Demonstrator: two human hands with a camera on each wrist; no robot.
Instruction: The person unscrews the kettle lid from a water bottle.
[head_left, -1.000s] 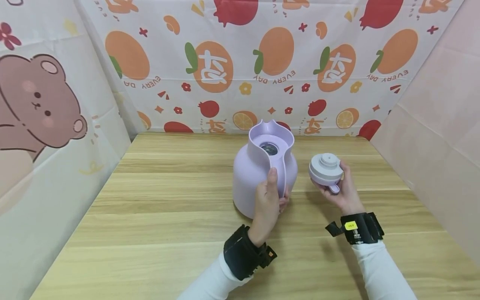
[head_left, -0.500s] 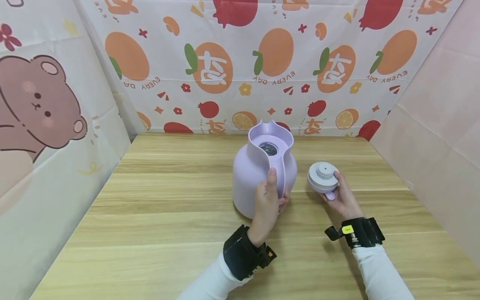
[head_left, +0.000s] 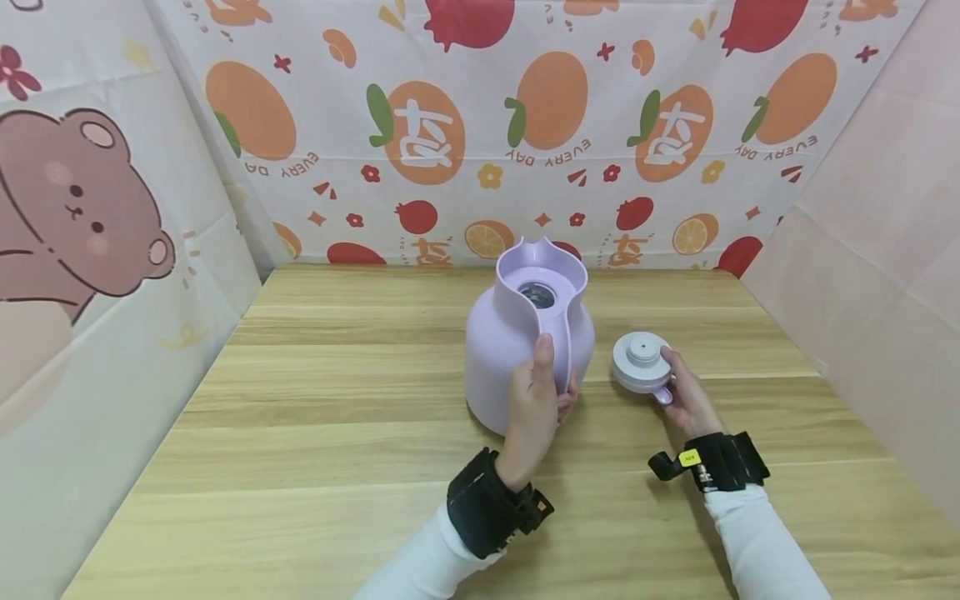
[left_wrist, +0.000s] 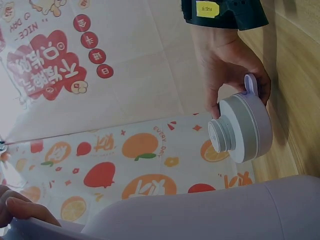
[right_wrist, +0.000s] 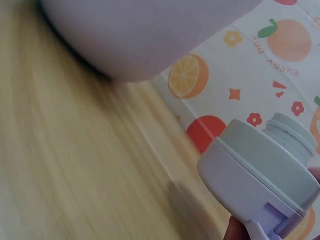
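A lilac thermos jug (head_left: 495,358) stands upright on the table, its round mouth uncovered. My left hand (head_left: 531,408) grips the jug's handle, thumb laid along the top of it. To the right of the jug, my right hand (head_left: 692,400) holds the jug's lid (head_left: 642,363) upside down, grey stopper side up, with the lilac tab toward the palm. In the left wrist view the lid (left_wrist: 245,127) is held between thumb and fingers, above the wood. The right wrist view shows the lid (right_wrist: 260,170) close up, with only fingertips of the hand visible at the frame's edge.
The wooden table (head_left: 315,433) stretches out around the jug. Behind it hangs a fruit-print cloth (head_left: 480,108), and pale cloths (head_left: 885,250) line both sides. A black band (head_left: 491,504) with a dangling strap circles each wrist.
My right hand has lowered the lid and brought it slightly toward me and to the left, tilting it a little. The left hand and the jug have stayed in place.
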